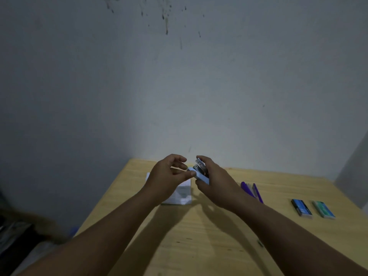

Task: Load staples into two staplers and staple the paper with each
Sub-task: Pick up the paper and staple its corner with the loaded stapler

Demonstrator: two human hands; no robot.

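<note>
Above the tabletop centre I see both arms stretched fwd: right hand grip wrapped round the light blue stapler, flipped open; left hand thumb w/ fingers pinching its front end. Paper lies beneath, purple stapler and two staple boxes sit right, near edge free.

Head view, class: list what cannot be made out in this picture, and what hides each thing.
- Light blue stapler: whether staples sit inside; right hand and left hand cover it.
- Paper: its far part, behind the left hand.
- Purple stapler: near end, behind the right forearm.
- Two staple boxes: labels too small and dim.
</note>
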